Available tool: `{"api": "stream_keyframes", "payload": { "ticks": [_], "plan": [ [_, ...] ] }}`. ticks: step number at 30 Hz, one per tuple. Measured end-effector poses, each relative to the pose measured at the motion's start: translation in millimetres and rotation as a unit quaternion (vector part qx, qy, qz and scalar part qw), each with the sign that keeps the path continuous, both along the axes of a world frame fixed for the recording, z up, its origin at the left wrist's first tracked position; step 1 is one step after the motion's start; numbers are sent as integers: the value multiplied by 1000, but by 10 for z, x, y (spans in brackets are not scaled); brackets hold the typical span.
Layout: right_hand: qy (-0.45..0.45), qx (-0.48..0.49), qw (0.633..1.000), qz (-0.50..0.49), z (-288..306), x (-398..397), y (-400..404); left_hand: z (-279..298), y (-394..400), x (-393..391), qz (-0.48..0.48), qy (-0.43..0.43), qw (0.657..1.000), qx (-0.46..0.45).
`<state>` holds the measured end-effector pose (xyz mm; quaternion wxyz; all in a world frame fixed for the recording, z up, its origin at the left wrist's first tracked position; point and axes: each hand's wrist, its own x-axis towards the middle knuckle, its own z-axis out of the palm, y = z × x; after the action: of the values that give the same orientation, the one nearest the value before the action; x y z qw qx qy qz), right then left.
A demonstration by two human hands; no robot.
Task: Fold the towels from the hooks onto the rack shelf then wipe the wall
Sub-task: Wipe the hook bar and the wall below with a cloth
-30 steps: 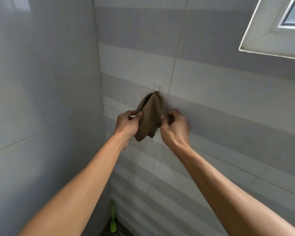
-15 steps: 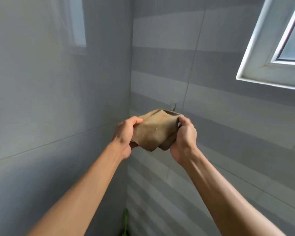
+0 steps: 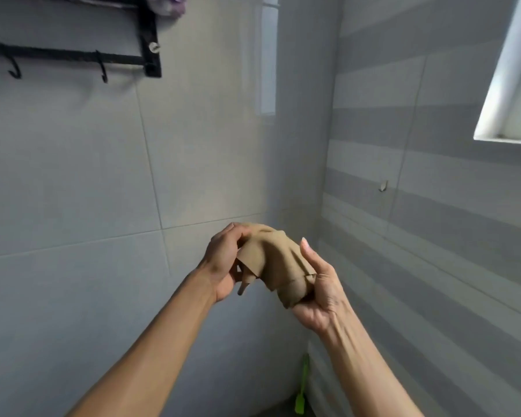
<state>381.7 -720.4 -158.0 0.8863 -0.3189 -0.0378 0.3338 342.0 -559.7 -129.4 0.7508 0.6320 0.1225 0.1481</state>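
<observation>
A small tan towel (image 3: pixel 272 261) is bunched between both hands, off the wall and in front of the room corner. My left hand (image 3: pixel 223 263) grips its upper left part, fingers curled over the top. My right hand (image 3: pixel 318 293) holds its lower right end from below, thumb pointing up along the cloth. The small wall hook (image 3: pixel 382 185) on the striped wall at right is bare. A black wall rack (image 3: pixel 149 37) with two hooks (image 3: pixel 103 70) hangs at the upper left; a purple cloth (image 3: pixel 169 4) lies on its shelf at the frame's top edge.
Grey tiled wall (image 3: pixel 73 182) on the left meets a striped wall (image 3: pixel 448 236) on the right. A white window frame (image 3: pixel 506 85) is at upper right. A green brush (image 3: pixel 302 389) stands in the corner near the floor.
The towel has come off the small wall hook and both hands have drawn it back from the wall. The view has turned left, bringing the black rack into sight.
</observation>
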Motion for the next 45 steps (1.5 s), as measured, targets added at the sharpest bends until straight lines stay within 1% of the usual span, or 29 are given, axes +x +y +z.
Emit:
{"api": "stream_keyframes", "payload": {
  "ticks": [2,4,6,8,10,11,14,17,20,22,24,25,27,28,30,31,33,36,39,42,44,45],
  "plan": [
    [-6,-43,998,35,-118,-298,121,-12,65,-342,45,9,997,55],
    [1,-83,996,45,-185,-596,241,-11,173,-735,94,39,989,108],
    [20,-88,994,64,-188,-806,332,15,312,-1058,132,64,980,136],
    [17,-89,992,93,-135,-946,399,55,438,-1306,166,75,974,135],
    [18,-73,987,140,-58,-1106,473,96,547,-1538,202,76,968,130],
    [20,-65,985,161,-10,-1213,530,117,619,-1661,222,80,961,142],
    [46,-22,977,208,43,-1474,702,152,779,-1927,269,97,935,212],
    [65,58,958,273,54,-1677,929,188,931,-2119,294,105,912,268],
    [44,94,948,302,116,-1848,1253,237,1123,-2270,312,126,881,331],
    [33,104,940,323,124,-1924,1479,228,1234,-2285,317,126,864,370],
    [10,108,940,324,161,-1986,1780,217,1386,-2258,312,104,860,389],
    [-3,100,946,309,193,-2004,1964,223,1485,-2228,306,92,863,390],
    [-33,63,968,241,269,-2024,2285,252,1667,-2169,284,80,878,378],
    [-62,46,975,209,332,-2024,2478,286,1797,-2135,273,73,885,370],
    [-110,-8,985,136,440,-2010,2808,376,2049,-2071,254,58,901,347],
    [-115,-34,988,99,489,-1977,3011,423,2212,-2037,244,44,911,330],
    [-118,-73,990,37,590,-1912,3379,517,2481,-1991,220,13,935,279],
    [-167,-127,977,-33,764,-1822,3788,640,2832,-1958,181,-31,959,218],
    [-222,-146,959,-96,927,-1737,4146,767,3183,-1909,153,-67,964,205],
    [-253,-158,945,-137,1043,-1666,4413,857,3447,-1817,172,-93,962,192],
    [-266,-151,940,-153,1100,-1597,4540,902,3583,-1728,191,-114,951,213],
    [-267,-145,939,-160,1122,-1559,4583,926,3653,-1681,213,-123,939,239]
  ]
}}
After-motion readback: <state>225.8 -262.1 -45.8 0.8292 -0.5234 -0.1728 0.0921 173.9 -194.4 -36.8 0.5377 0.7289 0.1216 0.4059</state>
